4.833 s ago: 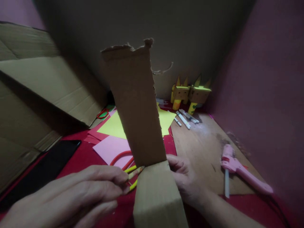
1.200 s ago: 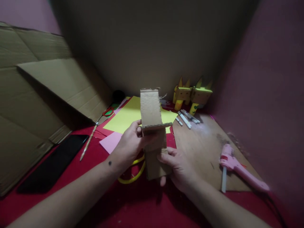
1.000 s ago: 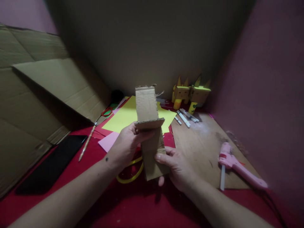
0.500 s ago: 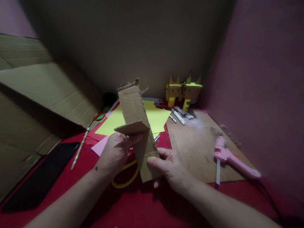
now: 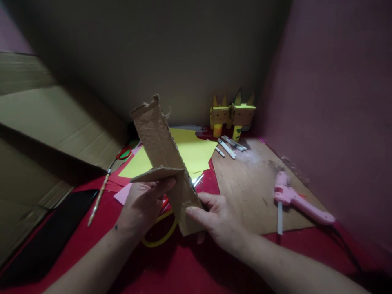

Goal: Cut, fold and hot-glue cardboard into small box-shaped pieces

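Between my two hands I hold a long folded piece of cardboard [image 5: 157, 141], tilted with its torn top end up and to the left. My left hand [image 5: 141, 204] pinches a short flap that sticks out sideways from its middle. Lower down, my right hand [image 5: 214, 212] grips the bottom end, thumb on the near face and fingers behind. Under the cardboard lie scissors with a yellow and red handle [image 5: 163, 241]; their blades [image 5: 197, 180] show beyond its right edge, and the rest is hidden.
Yellow paper [image 5: 196, 153] and pink paper [image 5: 123, 193] lie behind. A pink glue gun [image 5: 286, 194] rests on a brown board [image 5: 245, 192] near several white markers [image 5: 227, 148]. Two cardboard figures [image 5: 241, 116] stand at the back. Left are a paintbrush [image 5: 99, 198], a black phone [image 5: 55, 232] and large cardboard [image 5: 61, 110].
The held cardboard's upper end has tipped to the left, and its flap has shifted left and slightly down with my left hand. My right hand keeps its grip. The view has shifted slightly.
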Motion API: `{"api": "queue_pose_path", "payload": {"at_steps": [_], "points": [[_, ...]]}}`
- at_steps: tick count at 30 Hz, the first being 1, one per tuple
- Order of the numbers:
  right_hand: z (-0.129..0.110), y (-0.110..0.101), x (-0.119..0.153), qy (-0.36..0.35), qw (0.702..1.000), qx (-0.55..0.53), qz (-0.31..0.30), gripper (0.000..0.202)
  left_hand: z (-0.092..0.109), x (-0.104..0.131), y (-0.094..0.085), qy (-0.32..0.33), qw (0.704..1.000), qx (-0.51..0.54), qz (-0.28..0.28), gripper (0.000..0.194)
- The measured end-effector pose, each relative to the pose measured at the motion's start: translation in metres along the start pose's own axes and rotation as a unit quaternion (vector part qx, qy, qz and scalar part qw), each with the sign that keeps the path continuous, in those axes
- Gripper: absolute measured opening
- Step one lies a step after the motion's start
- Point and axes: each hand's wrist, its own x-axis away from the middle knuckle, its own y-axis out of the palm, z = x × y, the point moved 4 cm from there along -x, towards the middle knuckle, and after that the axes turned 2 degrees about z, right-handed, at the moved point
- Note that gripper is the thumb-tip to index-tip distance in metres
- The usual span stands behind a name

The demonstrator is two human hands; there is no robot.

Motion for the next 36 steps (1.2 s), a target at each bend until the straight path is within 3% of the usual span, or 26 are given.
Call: {"api": "queue_pose_path", "payload": {"at_steps": [16,19,24,29,36], "points": [[0.000,0.001,0.000,0.026,0.999,0.030,-0.014,0.019,0.001,0.004,0.000,0.014,1.000,-0.003,0.021,0.020],[-0.007,-0.001,0.001,-0.009,0.998,0.063,-0.022,0.015,0.000,0.005,0.001,0.008,1.000,0.002,0.026,0.021],[-0.020,-0.003,-0.001,-0.037,0.998,0.044,-0.040,0.038,-0.004,0.009,-0.002,0.002,0.999,-0.026,0.027,0.025],[-0.018,0.000,-0.009,-0.037,0.997,-0.038,-0.050,0.029,-0.008,0.015,-0.001,0.005,0.998,-0.069,0.012,0.029],[-0.024,0.003,-0.004,-0.104,0.990,0.003,-0.098,0.021,-0.007,0.027,0.005,0.037,0.998,-0.051,0.002,0.037]]}}
